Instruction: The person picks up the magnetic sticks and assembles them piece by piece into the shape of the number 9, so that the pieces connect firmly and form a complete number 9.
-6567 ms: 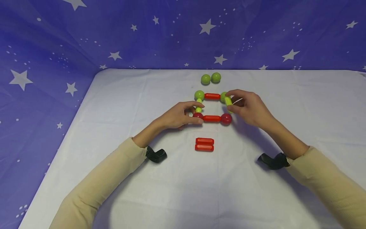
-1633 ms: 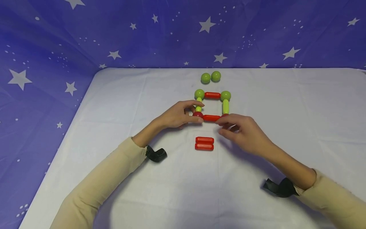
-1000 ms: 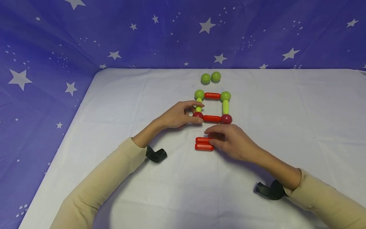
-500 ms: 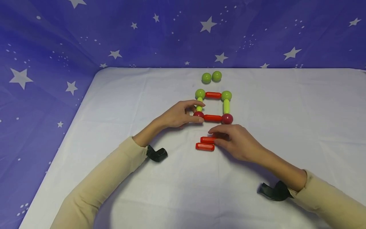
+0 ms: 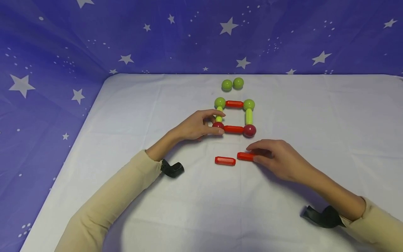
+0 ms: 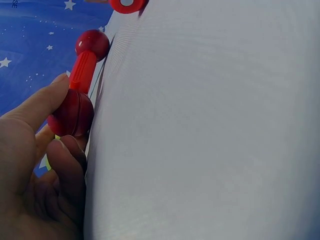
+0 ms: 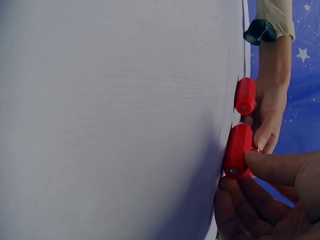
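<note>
A square of magnetic building pieces lies on the table, with two green balls (image 5: 249, 104) at its far corners and two red balls (image 5: 249, 131) at its near ones. Red rods (image 5: 234, 130) form its far and near sides, yellow-green rods (image 5: 249, 116) its left and right sides. My left hand (image 5: 195, 126) holds the near-left red ball (image 6: 75, 114) between thumb and fingers, partly covering the left rod. In front of the square, my right hand (image 5: 280, 159) pinches a loose red magnetic rod (image 7: 238, 150) by its right end. Another red rod (image 5: 225, 161) lies just left of it.
Two loose green balls (image 5: 227, 85) sit side by side beyond the square. White cloth (image 5: 189, 210) covers the table, and a blue star-printed sheet (image 5: 176, 42) hangs behind and to the left. Each wrist carries a black camera mount (image 5: 172, 169).
Earlier, my right hand placed the yellow-green rod at the square's right side. It then took the farther of two paired red rods and slid it right. My left hand has stayed still.
</note>
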Motion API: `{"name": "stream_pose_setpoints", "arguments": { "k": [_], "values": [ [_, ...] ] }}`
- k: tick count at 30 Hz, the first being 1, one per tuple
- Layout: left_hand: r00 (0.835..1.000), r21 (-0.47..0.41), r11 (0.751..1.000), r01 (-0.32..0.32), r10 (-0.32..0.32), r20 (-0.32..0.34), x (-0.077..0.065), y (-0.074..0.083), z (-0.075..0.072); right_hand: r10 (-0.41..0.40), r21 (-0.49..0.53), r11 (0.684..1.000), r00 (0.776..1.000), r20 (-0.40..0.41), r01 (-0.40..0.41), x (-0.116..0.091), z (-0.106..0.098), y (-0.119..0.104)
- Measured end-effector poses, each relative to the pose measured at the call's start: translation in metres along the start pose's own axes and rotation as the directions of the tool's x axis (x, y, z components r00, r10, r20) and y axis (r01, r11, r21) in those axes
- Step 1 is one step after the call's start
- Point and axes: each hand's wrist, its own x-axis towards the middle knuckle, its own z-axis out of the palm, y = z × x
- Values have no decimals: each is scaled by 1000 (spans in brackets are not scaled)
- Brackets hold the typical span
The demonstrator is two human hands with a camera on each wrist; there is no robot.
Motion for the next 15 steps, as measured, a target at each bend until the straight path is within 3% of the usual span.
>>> {"name": "stream_pose_setpoints", "arguments": {
  "k": [8,15],
  "values": [
    [1000,-40,999,-1,2,3,-1,-1,0,-21,-18,1000,1000,-11,21,-2,2,-1],
    [1000,-22,1000,-6,6,-1,0,-1,0,-6,-41,999,1000,0,6,2,3,-6]
  ]
}}
